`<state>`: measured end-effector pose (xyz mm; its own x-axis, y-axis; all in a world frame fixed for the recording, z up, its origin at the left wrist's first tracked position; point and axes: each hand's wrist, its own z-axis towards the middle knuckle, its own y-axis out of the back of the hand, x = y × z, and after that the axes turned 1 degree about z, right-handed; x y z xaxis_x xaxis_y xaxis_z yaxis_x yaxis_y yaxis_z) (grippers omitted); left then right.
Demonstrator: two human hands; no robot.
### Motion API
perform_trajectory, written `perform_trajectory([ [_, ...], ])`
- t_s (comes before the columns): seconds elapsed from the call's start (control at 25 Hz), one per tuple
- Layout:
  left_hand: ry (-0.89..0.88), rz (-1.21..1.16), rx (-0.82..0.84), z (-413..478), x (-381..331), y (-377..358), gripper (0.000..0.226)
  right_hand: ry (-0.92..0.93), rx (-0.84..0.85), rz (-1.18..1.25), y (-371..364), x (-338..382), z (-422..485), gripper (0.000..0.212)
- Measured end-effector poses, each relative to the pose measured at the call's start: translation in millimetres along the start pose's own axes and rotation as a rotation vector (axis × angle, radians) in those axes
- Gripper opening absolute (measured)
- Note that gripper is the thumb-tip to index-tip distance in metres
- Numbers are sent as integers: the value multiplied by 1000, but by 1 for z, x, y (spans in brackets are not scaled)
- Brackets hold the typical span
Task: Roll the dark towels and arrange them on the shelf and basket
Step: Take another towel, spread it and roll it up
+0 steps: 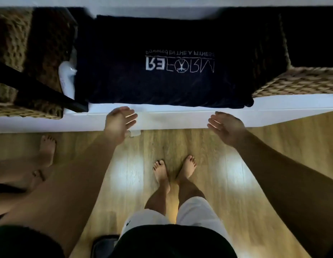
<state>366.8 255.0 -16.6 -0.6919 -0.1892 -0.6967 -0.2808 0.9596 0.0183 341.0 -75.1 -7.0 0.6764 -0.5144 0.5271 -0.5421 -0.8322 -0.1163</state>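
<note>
Your dark towel lies flat on the white shelf, right in the middle. Its white letters look upside down from where you stand. The near edge of the towel stops just short of the shelf's front edge.

Your left hand and your right hand both hang over the front edge of the shelf, near the towel but not touching it. The fingers of each hand are straight and close together, and they hold nothing. The palms face each other.

A woven basket sits on the shelf to the right of the towel. Another woven basket sits to the left (it is dark inside both, so you cannot tell what they hold). A white bottle lies just beside the towel's left edge, and a black bar slants across in front of the left basket.

The floor is light wood with bright patches of light on it. Your bare feet stand close together near the shelf. Another person's bare foot shows on the floor at the left.
</note>
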Motion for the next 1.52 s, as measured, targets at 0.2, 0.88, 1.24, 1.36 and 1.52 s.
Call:
perform_trajectory([
  [0.2,183,-348,-163,56,-19,1,41,-24,-69,136,8,15,49,20],
  [0.88,9,-872,-110,63,-80,0,25,-153,-99,57,-22,45,47,26],
  [1.24,19,-736,-270,70,-87,14,31,-111,-162,115,-38,36,57,35],
  [1.36,-27,-673,-259,72,-87,27,35,105,-267,142,-26,46,56,25],
  [1.52,92,-532,-230,76,-95,15,38,94,0,605,-13,48,45,32],
])
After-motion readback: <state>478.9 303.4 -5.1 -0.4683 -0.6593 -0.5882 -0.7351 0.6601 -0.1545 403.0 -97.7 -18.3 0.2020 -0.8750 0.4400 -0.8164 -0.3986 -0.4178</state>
